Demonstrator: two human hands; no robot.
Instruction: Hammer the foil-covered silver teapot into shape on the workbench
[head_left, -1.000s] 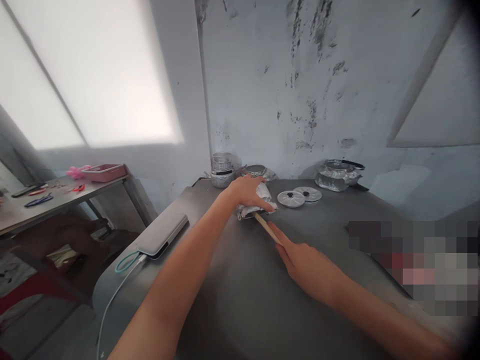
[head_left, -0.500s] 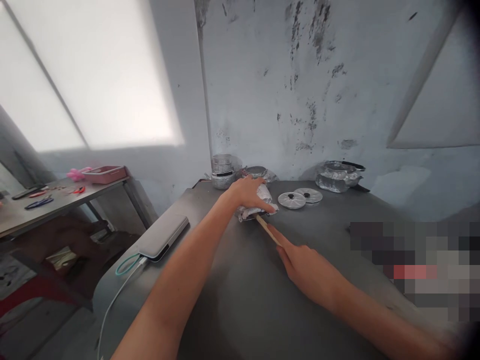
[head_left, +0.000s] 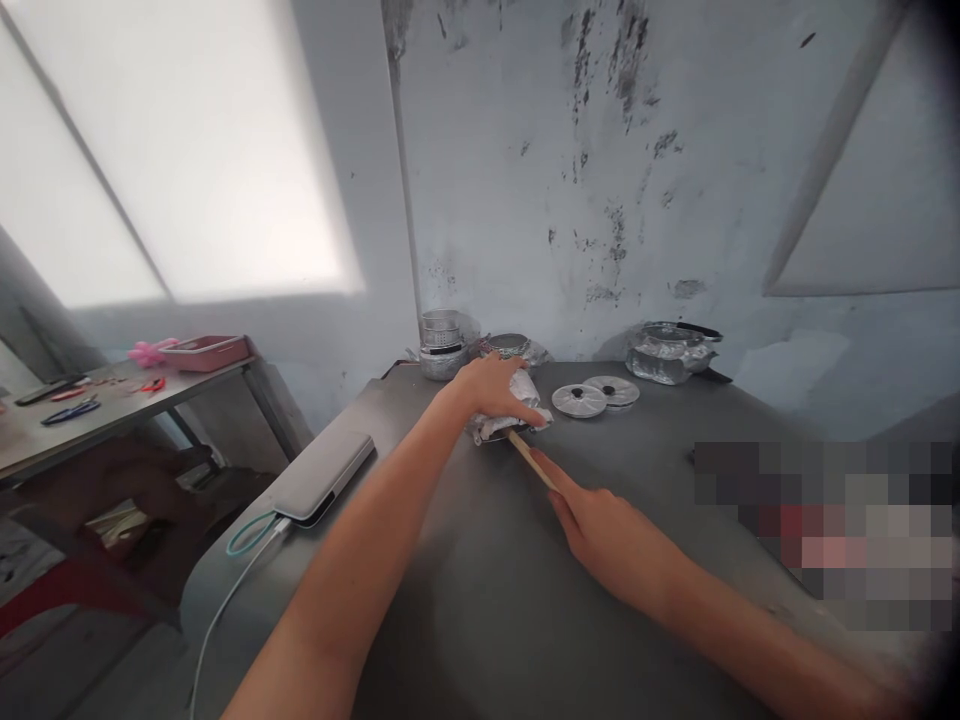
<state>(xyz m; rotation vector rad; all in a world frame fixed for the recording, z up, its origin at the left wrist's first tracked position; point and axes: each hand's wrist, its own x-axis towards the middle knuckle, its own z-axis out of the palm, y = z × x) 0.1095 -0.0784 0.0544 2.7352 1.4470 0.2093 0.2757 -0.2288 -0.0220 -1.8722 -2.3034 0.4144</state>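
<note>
My right hand (head_left: 604,535) is closed around a pale wooden handle (head_left: 529,459) that slants away to the left. The handle's far end meets a dark-edged, shallow thing, perhaps a pan, mostly covered by crumpled silvery-white wrapping (head_left: 526,388). Over that wrapping lies my left hand (head_left: 491,385), thumb and forefinger wide apart with the crumpled material between them; its other fingers are partly hidden. Two round, clear lids with black knobs, a front lid (head_left: 577,401) and a rear lid (head_left: 624,393), overlap to the right of my left hand.
Against the wall stand a stacked metal pot (head_left: 442,345), a wrapped bowl-like thing (head_left: 512,346) and a plastic-wrapped pan (head_left: 664,355). A grey case (head_left: 324,478) with a white cable lies at left on the grey table (head_left: 480,640). A side table holds a pink tray (head_left: 208,351). The right side is pixelated.
The whole view has shifted slightly, so things sit a little further left. Both hands keep the same hold on the handle and the wrapping.
</note>
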